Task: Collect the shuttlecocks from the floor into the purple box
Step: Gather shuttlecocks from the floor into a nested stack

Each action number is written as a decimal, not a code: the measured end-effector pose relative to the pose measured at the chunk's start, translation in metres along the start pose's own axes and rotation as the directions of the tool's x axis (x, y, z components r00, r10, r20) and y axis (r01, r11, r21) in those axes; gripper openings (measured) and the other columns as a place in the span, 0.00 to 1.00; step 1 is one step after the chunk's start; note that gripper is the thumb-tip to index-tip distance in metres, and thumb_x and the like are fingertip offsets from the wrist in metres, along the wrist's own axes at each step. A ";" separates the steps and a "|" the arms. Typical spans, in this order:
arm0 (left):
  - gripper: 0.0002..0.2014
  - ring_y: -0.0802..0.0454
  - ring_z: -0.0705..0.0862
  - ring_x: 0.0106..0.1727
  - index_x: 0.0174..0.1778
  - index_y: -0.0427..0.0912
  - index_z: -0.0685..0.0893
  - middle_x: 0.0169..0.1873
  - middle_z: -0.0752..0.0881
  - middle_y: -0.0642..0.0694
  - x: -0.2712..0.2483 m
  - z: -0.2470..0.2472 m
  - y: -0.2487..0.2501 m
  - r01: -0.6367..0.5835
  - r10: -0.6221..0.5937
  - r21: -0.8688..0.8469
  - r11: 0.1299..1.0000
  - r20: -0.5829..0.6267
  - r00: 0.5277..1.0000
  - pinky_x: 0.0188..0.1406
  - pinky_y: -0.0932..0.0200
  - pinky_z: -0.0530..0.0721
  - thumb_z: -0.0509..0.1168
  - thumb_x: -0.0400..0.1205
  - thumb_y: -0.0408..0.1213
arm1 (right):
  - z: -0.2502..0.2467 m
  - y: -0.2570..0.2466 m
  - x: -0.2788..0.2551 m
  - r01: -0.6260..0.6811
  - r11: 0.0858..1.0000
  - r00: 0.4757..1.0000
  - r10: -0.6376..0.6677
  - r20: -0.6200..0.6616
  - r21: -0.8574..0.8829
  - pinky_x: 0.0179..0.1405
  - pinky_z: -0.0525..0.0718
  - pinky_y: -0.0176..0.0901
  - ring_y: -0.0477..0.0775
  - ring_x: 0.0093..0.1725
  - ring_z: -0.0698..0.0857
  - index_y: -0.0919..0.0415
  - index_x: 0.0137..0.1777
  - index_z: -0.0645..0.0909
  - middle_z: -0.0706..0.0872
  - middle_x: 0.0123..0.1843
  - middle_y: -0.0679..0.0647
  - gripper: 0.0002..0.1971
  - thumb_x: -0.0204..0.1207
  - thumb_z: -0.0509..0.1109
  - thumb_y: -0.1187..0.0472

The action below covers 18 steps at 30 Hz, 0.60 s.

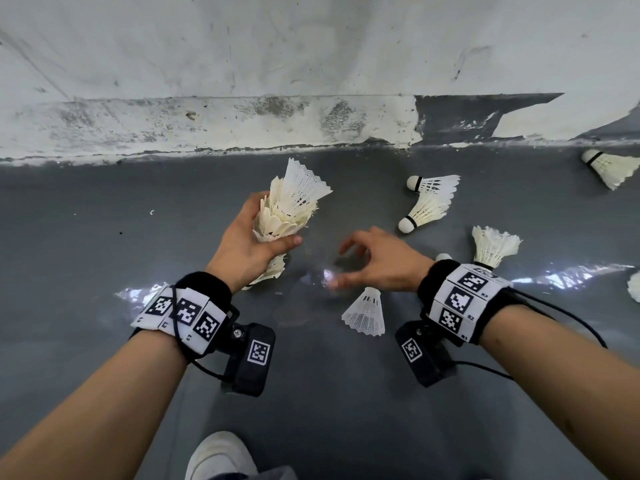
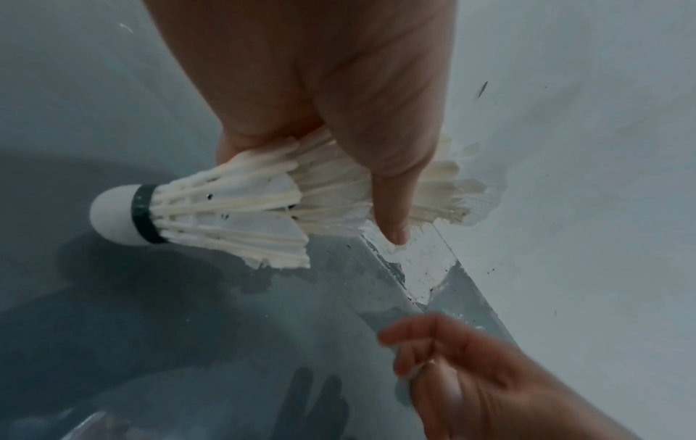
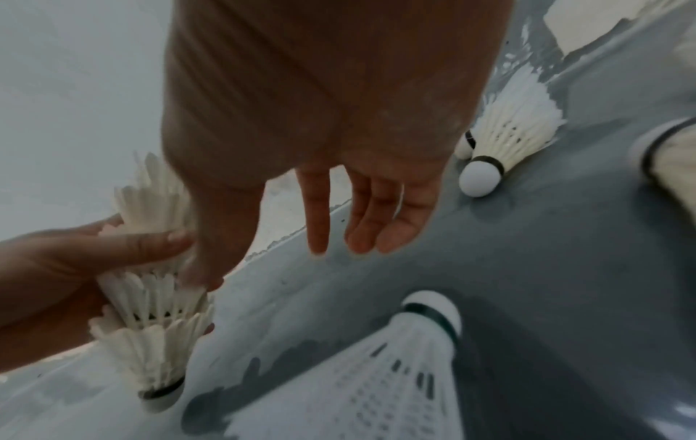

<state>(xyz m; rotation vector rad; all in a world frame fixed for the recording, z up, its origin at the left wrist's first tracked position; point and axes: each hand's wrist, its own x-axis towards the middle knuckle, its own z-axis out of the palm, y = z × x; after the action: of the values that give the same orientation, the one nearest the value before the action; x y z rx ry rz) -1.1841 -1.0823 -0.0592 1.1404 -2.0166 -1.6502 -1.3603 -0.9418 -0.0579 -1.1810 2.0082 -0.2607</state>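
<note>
My left hand grips a nested stack of white shuttlecocks, feathers pointing away; the same stack shows its cork with a dark band in the left wrist view, and the stack also appears in the right wrist view. My right hand hovers empty just right of the stack, fingers loose and spread. Below it a plastic shuttlecock stands on its skirt on the grey floor. Two feather shuttlecocks lie beyond the right hand, another by my right wrist. The purple box is out of sight.
A scuffed white wall with a chipped base rises right behind the shuttlecocks. One more shuttlecock lies at the far right by the wall, and part of another shows at the right edge. My white shoe is at the bottom.
</note>
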 end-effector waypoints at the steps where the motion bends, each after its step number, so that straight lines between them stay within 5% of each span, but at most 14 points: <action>1: 0.30 0.66 0.82 0.53 0.63 0.56 0.71 0.51 0.83 0.63 0.000 0.002 0.001 -0.005 0.005 0.008 1.000 0.004 1.000 0.57 0.71 0.77 0.77 0.71 0.32 | 0.001 0.002 -0.003 -0.016 0.999 0.995 0.019 0.095 -0.030 0.59 0.78 0.39 0.48 0.55 0.79 0.43 0.62 0.77 0.74 0.57 0.49 0.36 0.54 0.81 0.33; 4: 0.30 0.59 0.83 0.57 0.64 0.54 0.72 0.53 0.84 0.60 -0.001 0.006 0.002 -0.011 0.010 0.020 1.000 0.019 1.000 0.61 0.66 0.77 0.78 0.70 0.33 | 0.006 0.005 -0.011 -0.033 0.997 0.961 0.051 0.271 -0.071 0.62 0.79 0.41 0.52 0.59 0.79 0.39 0.62 0.76 0.69 0.59 0.49 0.39 0.49 0.86 0.39; 6: 0.31 0.56 0.83 0.58 0.65 0.54 0.72 0.55 0.85 0.57 -0.001 0.009 0.003 -0.012 0.010 0.036 0.999 0.031 0.999 0.63 0.61 0.78 0.78 0.70 0.34 | 0.007 0.006 -0.014 -0.019 0.994 0.960 0.048 0.277 -0.108 0.60 0.80 0.43 0.52 0.57 0.78 0.41 0.61 0.78 0.68 0.58 0.49 0.32 0.56 0.85 0.50; 9: 0.30 0.58 0.84 0.55 0.65 0.54 0.73 0.54 0.85 0.56 -0.003 0.012 0.005 -0.019 0.016 0.059 0.998 0.055 0.998 0.60 0.63 0.79 0.79 0.70 0.35 | 0.001 0.008 -0.015 0.014 0.993 0.992 0.001 0.129 -0.116 0.54 0.78 0.39 0.51 0.55 0.78 0.49 0.57 0.84 0.75 0.54 0.49 0.16 0.69 0.73 0.60; 12: 0.29 0.67 0.82 0.50 0.63 0.55 0.72 0.50 0.84 0.61 -0.006 0.013 0.006 -0.030 0.024 0.086 0.996 0.068 0.997 0.51 0.74 0.77 0.78 0.70 0.35 | -0.009 0.015 -0.010 0.002 1.000 0.989 -0.006 -0.149 -0.031 0.49 0.78 0.37 0.55 0.54 0.83 0.60 0.55 0.85 0.86 0.52 0.54 0.10 0.76 0.66 0.63; 15: 0.29 0.66 0.82 0.49 0.62 0.56 0.72 0.49 0.84 0.61 -0.009 0.015 0.009 -0.036 0.028 0.114 0.993 0.073 0.997 0.49 0.76 0.76 0.78 0.70 0.35 | -0.024 0.020 -0.010 0.026 0.948 0.882 0.127 -0.454 0.316 0.38 0.80 0.25 0.48 0.51 0.82 0.57 0.62 0.80 0.84 0.53 0.49 0.14 0.79 0.65 0.68; 18: 0.30 0.70 0.80 0.48 0.64 0.53 0.72 0.48 0.82 0.64 -0.011 0.022 0.013 -0.064 0.051 0.136 0.989 0.098 0.994 0.45 0.85 0.72 0.78 0.70 0.32 | -0.042 0.016 -0.014 0.208 0.723 0.710 0.353 -0.610 0.659 0.34 0.91 0.45 0.46 0.39 0.88 0.47 0.58 0.75 0.84 0.51 0.51 0.17 0.78 0.64 0.71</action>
<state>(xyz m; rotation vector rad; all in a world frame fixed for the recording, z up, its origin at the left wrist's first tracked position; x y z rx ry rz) -1.1960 -1.0589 -0.0512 1.0566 -2.2328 -1.5846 -1.3964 -0.9298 -0.0306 -0.4937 2.2229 -1.4992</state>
